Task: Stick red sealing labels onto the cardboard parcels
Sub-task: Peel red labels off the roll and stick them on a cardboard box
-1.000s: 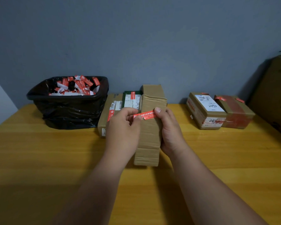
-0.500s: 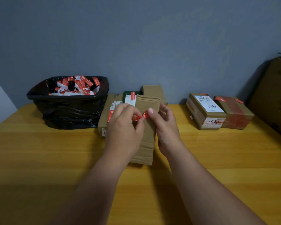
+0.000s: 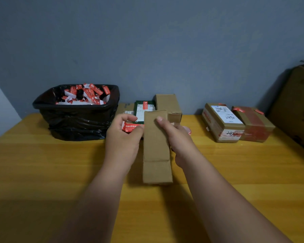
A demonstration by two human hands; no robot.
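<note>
On right-hand parcel — handwritten "2490" — white shipping label.

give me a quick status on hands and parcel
Left hand pinching red label at parcel's left edge. Right hand gripping upright cardboard parcel. Nothing in the way.

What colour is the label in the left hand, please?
Red with white print, seen in the head view: label, left hand.

A black bin lined with a black plastic bag stands at the back left of the yellow wooden table, close to the grey-blue wall. A big brown carton stands at the right edge.
</note>
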